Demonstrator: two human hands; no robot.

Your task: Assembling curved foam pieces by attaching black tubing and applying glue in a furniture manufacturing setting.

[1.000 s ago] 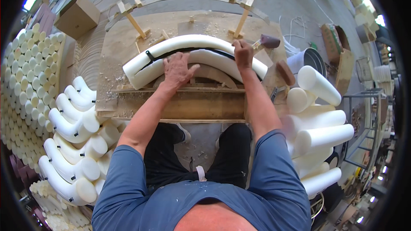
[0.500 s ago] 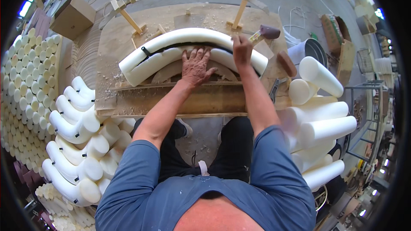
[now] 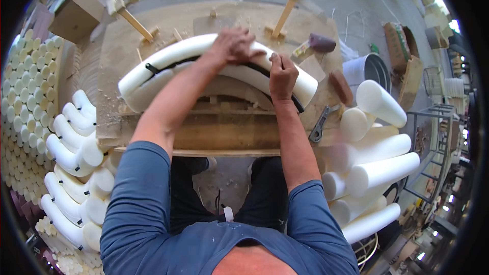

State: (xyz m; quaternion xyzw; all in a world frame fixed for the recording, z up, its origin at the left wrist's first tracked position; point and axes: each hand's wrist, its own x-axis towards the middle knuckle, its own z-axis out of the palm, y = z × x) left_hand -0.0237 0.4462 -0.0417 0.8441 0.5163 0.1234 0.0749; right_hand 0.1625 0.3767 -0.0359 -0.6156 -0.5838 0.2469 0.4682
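A curved white foam tube (image 3: 173, 53), split lengthwise, lies across the workbench with a black strip (image 3: 259, 69) in its split. My left hand (image 3: 232, 47) is bent over the far half near the middle of the curve, its thumb toward the split. My right hand (image 3: 283, 77) is closed in a fist at the tube's right part, thumb on top; whatever its fingers pinch is hidden. Past my right wrist the strip's end sticks out of the foam. At the left, a short black end (image 3: 151, 68) pokes up from the split.
A mallet (image 3: 321, 43), a brown block (image 3: 340, 86) and an adjustable wrench (image 3: 320, 127) lie on the bench's right. White foam cylinders (image 3: 384, 173) are stacked at right, bent foam pieces (image 3: 71, 153) at left. Wooden clamps (image 3: 286, 12) stand along the far edge.
My left hand has moved from lying flat on the near half to the far half, farther right. My right fist has come nearer to me, and the strip's right end now protrudes.
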